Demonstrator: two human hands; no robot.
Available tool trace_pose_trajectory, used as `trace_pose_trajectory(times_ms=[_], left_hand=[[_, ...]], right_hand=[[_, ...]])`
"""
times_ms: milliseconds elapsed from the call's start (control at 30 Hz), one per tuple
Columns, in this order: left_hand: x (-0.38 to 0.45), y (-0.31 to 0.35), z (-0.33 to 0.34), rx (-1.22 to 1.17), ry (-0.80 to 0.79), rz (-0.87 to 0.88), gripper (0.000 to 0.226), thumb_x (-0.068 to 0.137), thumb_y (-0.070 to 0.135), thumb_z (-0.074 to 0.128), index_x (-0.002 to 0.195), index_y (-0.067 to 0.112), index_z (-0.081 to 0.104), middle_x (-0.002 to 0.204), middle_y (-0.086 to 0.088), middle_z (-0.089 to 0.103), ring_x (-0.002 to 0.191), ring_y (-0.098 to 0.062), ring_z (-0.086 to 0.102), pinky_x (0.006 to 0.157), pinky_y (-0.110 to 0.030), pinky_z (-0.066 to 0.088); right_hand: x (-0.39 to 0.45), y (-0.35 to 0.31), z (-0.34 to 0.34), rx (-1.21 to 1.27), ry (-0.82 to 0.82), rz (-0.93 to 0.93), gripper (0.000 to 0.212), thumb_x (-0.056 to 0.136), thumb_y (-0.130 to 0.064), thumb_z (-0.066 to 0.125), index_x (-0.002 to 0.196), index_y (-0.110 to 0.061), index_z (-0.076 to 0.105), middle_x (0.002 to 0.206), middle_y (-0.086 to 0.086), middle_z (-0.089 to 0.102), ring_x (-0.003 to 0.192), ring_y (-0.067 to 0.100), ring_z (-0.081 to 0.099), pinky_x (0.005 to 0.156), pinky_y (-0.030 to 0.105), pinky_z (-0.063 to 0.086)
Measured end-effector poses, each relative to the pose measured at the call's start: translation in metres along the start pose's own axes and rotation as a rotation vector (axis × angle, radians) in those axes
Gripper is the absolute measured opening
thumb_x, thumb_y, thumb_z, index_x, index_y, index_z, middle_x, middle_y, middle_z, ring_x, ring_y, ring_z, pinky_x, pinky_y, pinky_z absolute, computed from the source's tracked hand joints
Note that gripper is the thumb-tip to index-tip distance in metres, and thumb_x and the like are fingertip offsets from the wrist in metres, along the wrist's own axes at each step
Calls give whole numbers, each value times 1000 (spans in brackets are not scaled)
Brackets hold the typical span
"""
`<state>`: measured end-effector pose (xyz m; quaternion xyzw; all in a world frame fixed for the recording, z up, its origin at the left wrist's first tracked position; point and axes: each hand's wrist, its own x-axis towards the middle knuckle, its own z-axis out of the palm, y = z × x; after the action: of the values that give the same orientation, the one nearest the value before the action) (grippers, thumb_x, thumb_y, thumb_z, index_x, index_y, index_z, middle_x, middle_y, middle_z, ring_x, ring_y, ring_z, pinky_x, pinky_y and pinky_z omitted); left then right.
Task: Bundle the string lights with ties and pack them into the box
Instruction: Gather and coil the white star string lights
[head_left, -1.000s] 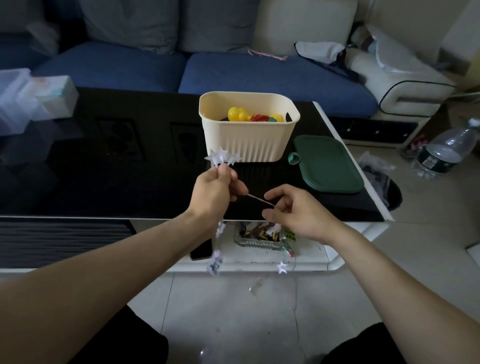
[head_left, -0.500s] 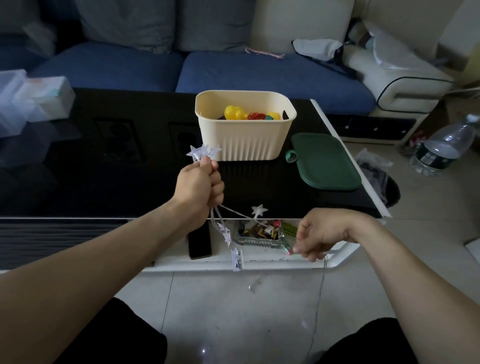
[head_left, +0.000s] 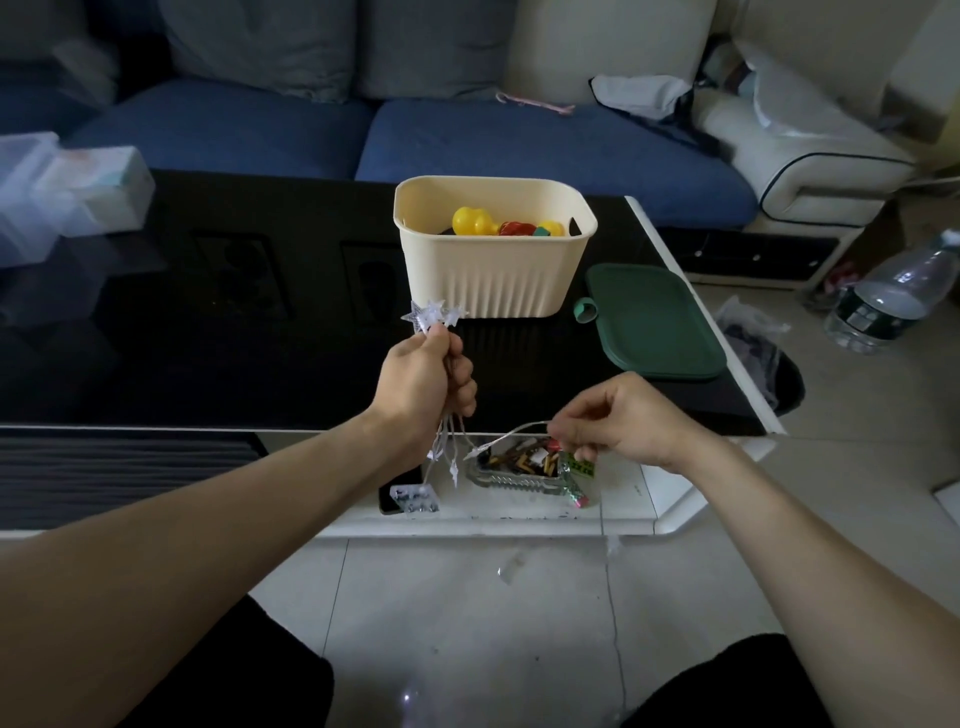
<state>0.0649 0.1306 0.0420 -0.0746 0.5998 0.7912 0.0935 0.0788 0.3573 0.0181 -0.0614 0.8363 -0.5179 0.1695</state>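
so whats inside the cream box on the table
The cream box holds a yellow toy, something red and another yellow piece. Its front wall hides whatever lies lower.

Glossy black surface (head_left: 218, 364) set before a blue sofa (head_left: 519, 140) with grey cushions (head_left: 431, 47). Clear plastic containers (head_left: 67, 192) at the far left edge. Green lid (head_left: 654, 325) flat on the black top near the right edge. On the white lower shelf (head_left: 644, 499), a glass ashtray (head_left: 519, 467) full of butts, a dark phone (head_left: 387, 499) to its left. Plastic water bottle (head_left: 893, 296) upright on the tiled floor (head_left: 467, 613) at right, crumpled plastic wrap (head_left: 748, 322) nearby. White cloth (head_left: 639, 93) on the sofa seat.
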Motion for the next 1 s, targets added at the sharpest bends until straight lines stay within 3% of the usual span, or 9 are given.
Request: trace_pose_trajectory(times_ms=[133,233,300,533,633,700,800,933,1000], left_hand=[[0,-3,4,-3,11,31,35,109,24,30,82,8,47,61,-9,54,57,-24,61,63,-41,60],[0,-8,5,19,0,37,36,109,25,30,82,7,47,68,-13,58,70,-30,65,78,-51,59],[0,-14,6,50,-14,16,35,109,24,30,83,8,47,71,-14,61,77,-33,66,81,-52,58],[-1,-37,8,305,-72,-129,33,106,19,33,82,7,52,83,-18,66,72,-30,64,65,-42,57],[-1,-47,7,493,-128,-223,35,104,21,34,86,3,58,81,-18,66,70,-33,66,70,-48,58],[-3,-49,6,570,-219,-290,39,105,23,32,89,-1,59,73,-20,69,66,-38,70,59,-41,58],[-6,-51,5,756,-267,-277,39,106,20,32,84,3,59,57,-14,63,51,-26,63,43,-25,46],[4,-56,10,872,-162,-234,38,106,24,35,88,5,63,73,-12,64,57,-18,57,53,-27,47],[3,-57,14,818,-134,-234,37,105,23,35,80,9,59,67,-6,62,52,-14,54,50,-24,46]], right_hand=[[3,-13,11,-140,-113,-35,5,87,-25,76,90,-26,81,86,-1,76,70,14,62,67,32,53],[6,-18,23,-222,-154,-11,9,91,-21,74,94,-25,81,92,4,74,71,16,62,73,42,55],[6,-18,32,-228,-138,-9,10,91,-20,74,99,-20,81,87,3,76,67,10,62,71,37,55],[3,-20,53,-182,26,-40,33,65,-16,95,69,-19,62,61,-5,66,54,5,61,57,25,53],[4,-15,62,-218,119,-67,44,62,-11,94,60,-19,50,55,-9,59,46,-2,53,50,18,44],[4,-11,68,-203,119,-89,48,62,-4,91,56,-19,45,54,-8,59,45,0,54,48,16,42],[-1,-8,81,-168,154,-132,54,58,-6,94,52,-22,42,52,-8,59,49,2,58,52,13,41],[-5,4,92,-203,335,-93,56,51,-32,99,70,-23,47,82,-6,58,65,7,53,57,16,39],[-10,9,86,-138,294,22,61,53,-41,98,85,-26,49,93,-5,58,77,8,56,65,18,43]])
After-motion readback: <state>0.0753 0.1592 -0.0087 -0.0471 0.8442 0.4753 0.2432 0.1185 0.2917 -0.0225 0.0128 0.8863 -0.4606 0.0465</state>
